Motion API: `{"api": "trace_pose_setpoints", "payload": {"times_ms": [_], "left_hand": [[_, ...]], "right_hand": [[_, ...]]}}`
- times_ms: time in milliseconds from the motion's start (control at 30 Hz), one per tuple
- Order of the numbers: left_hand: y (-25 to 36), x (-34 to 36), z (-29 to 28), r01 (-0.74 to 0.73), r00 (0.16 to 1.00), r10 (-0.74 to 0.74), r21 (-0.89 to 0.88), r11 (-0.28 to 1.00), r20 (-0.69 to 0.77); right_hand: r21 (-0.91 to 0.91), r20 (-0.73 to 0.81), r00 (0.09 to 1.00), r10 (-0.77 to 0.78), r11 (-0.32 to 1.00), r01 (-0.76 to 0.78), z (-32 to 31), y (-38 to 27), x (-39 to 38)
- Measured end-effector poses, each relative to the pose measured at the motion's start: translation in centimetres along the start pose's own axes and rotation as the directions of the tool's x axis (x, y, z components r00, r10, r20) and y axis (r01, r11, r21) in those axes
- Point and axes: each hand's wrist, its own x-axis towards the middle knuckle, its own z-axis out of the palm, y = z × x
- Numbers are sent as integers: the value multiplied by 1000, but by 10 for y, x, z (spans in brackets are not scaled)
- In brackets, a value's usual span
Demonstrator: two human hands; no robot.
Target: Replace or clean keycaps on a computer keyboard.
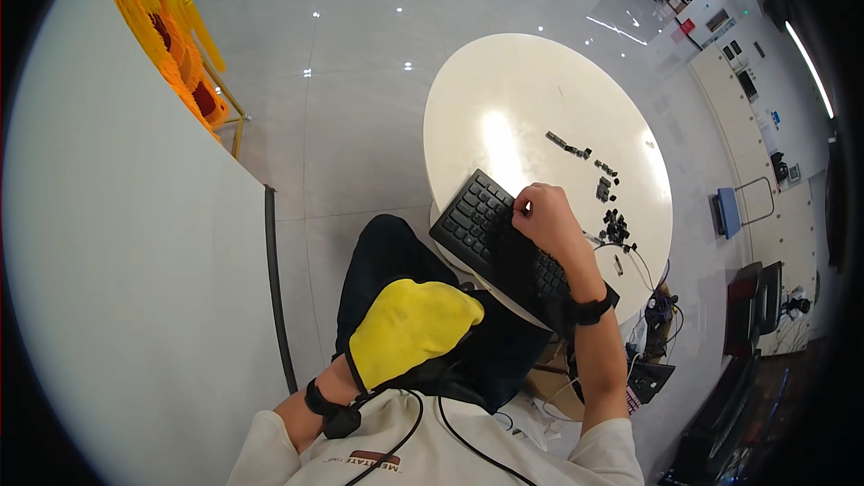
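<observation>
A black keyboard (467, 217) lies slanted along the near edge of a round cream table, its near side reaching toward my lap. Over the keys, near the keyboard's middle, my right hand (549, 220) is closed with thumb and forefinger pinched together. What the pinch holds, if anything, is too small to make out. A yellow mitt-like cloth (409, 328) covers my left hand, which rests over my lap short of the keyboard, so its fingers are hidden. Loose black keycaps (616, 229) are heaped to the right of my right hand, and more keycaps (604, 187) lie farther off.
The round table's top (486, 72) stretches beyond the keyboard. A thin cable curves at its right side. A pale panel (135, 261) stands close on my left, with orange-yellow fabric (171, 27) behind it. Beyond the table's right are a blue folding item (729, 212) and equipment.
</observation>
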Motion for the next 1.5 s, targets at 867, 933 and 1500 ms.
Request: {"api": "trace_pose_setpoints", "payload": {"times_ms": [867,933,1500], "left_hand": [[-8,1,13,-49,998,49,17,999,-24],[-8,2,13,-59,998,57,-47,997,-32],[10,7,12,-56,998,55,24,998,15]], "right_hand": [[-12,-183,969,-167,986,168,15,3,-23],[13,-197,962,-191,980,197,14,8,-24],[14,-227,961,-159,986,166,13,13,-30]]}}
